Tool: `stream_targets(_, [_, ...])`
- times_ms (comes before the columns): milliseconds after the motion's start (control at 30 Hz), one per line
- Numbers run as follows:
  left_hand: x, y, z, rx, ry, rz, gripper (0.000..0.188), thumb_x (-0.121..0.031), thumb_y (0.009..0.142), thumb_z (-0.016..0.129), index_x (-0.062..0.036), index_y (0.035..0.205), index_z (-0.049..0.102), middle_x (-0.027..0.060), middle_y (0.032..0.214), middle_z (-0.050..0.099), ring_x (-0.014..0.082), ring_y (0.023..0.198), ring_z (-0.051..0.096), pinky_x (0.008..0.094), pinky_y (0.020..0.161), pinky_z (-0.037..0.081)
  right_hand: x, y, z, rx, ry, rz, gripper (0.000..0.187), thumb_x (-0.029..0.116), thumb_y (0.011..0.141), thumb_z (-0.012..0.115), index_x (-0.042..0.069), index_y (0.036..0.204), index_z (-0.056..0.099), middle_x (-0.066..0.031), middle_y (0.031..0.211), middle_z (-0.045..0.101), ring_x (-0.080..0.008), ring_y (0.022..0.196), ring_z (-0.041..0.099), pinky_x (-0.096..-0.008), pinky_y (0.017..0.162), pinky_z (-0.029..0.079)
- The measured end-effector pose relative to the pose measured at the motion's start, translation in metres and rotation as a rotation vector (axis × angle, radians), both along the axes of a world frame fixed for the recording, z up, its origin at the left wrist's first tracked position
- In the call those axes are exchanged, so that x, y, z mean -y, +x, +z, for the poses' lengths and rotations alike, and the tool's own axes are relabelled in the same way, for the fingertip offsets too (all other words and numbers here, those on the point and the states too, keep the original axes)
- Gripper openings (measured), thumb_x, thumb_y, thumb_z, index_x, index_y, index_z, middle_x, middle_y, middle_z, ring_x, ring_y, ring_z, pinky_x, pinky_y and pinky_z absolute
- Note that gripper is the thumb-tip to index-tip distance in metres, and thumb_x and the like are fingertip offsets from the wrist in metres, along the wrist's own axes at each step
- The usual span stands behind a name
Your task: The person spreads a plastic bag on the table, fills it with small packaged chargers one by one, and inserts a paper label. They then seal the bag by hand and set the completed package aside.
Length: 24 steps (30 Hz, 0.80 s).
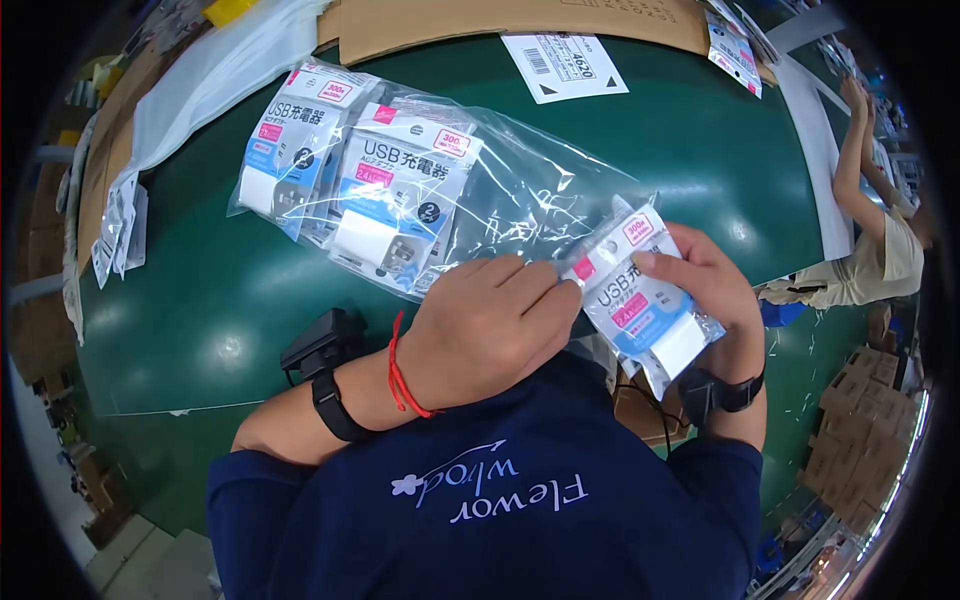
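A large clear plastic bag (530,180) lies across the green table, its mouth toward me. Two stacks of packaged wall chargers, a left stack (290,130) and a right stack (405,180), sit inside it, white adapters showing through blue-and-white packets. My left hand (500,320) is closed at the near edge of the bag, fingers curled on its film; the fingertips are partly hidden. In my right hand (705,275) is a small bunch of charger packets (635,295), thumb on the front one, beside the bag's mouth. How many are stacked there I cannot tell.
Along the far edge of the green table (220,330) lie cardboard (520,30), a white label sheet (565,68) and more packets (735,55). White film (220,90) drapes the left side. A black device (325,345) stands near my left forearm. Another person (870,240) works at right.
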<state>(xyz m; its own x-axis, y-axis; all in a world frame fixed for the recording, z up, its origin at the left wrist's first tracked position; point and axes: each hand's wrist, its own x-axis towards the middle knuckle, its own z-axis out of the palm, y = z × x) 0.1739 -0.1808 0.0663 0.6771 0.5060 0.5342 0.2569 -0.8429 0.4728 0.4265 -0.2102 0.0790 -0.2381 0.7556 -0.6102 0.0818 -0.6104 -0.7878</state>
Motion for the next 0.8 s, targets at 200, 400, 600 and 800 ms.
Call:
stream_targets(200, [0.003, 0.004, 0.001, 0.003, 0.031, -0.038, 0.017, -0.004, 0.067, 0.068, -0.0034, 0.082, 0.06, 0.0048, 0.071, 0.05, 0.0198, 0.058, 0.052, 0.03, 0.048, 0.041, -0.02, -0.026, -0.005, -0.011, 0.161, 0.264, 0.034, 0.013, 0.087, 0.063, -0.002, 0.116, 0.056, -0.0051, 0.104, 0.062, -0.0096, 0.093, 0.055, -0.0244, 0.081, 0.045])
stream_targets(400, [0.01, 0.002, 0.007, -0.021, 0.049, -0.056, 0.016, -0.005, 0.068, 0.064, -0.0027, 0.084, 0.06, 0.0041, 0.071, 0.048, 0.0182, 0.062, 0.052, 0.0291, 0.05, 0.041, -0.043, -0.055, -0.022, -0.156, 0.446, 0.214, 0.031, 0.013, 0.091, 0.058, 0.001, 0.12, 0.054, -0.0032, 0.105, 0.062, -0.0089, 0.093, 0.055, -0.0238, 0.081, 0.045])
stream_targets(600, [0.019, 0.005, 0.003, 0.013, 0.064, -0.131, 0.019, -0.007, 0.068, 0.061, -0.0019, 0.086, 0.06, 0.0032, 0.072, 0.047, 0.0158, 0.063, 0.052, 0.0277, 0.051, 0.041, -0.021, -0.101, -0.067, -0.209, 0.633, -0.347, 0.034, 0.014, 0.092, 0.057, -0.001, 0.122, 0.051, -0.0058, 0.106, 0.061, -0.0108, 0.096, 0.054, -0.0249, 0.083, 0.044])
stream_targets(800, [0.017, 0.003, -0.002, 0.177, 0.065, -0.11, 0.022, -0.008, 0.067, 0.061, -0.0009, 0.089, 0.061, 0.0027, 0.073, 0.048, 0.0154, 0.062, 0.049, 0.0264, 0.052, 0.041, -0.028, -0.125, -0.023, -0.056, 0.517, -0.418, 0.031, 0.016, 0.093, 0.056, -0.002, 0.118, 0.054, -0.0057, 0.098, 0.062, -0.0104, 0.085, 0.055, -0.0237, 0.074, 0.046])
